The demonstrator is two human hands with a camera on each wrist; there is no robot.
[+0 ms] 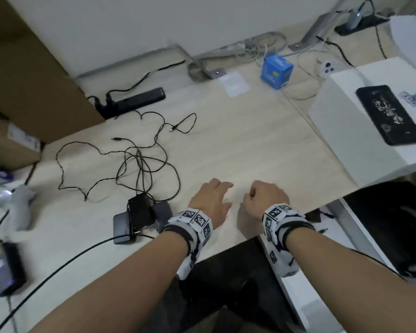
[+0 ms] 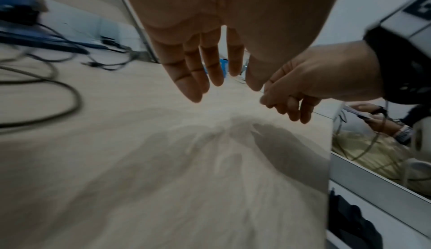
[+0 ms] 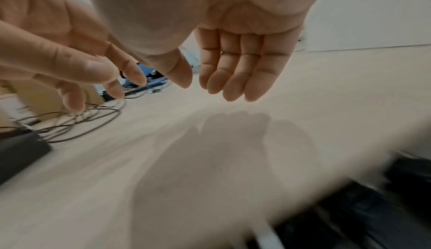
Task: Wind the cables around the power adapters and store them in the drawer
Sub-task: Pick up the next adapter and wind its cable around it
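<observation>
Three power adapters (image 1: 139,216), one black and two grey, lie bunched near the table's front edge. Their thin black cables (image 1: 130,159) sprawl loose and tangled behind them. My left hand (image 1: 211,198) hovers just right of the adapters with relaxed fingers and holds nothing; its fingers (image 2: 193,87) hang straight over bare tabletop. My right hand (image 1: 267,195) hangs beside it, loosely curled and empty, its fingers (image 3: 233,87) above the wood. An open white drawer (image 1: 356,227) with dark contents sits below the table's right front corner.
A black power strip (image 1: 135,100) lies at the back left beside a cardboard box (image 1: 22,68). A blue box (image 1: 276,70) stands at the back. A black phone (image 1: 389,114) rests on a white box (image 1: 341,131) at the right. A grey plugged-in device (image 1: 3,267) lies front left.
</observation>
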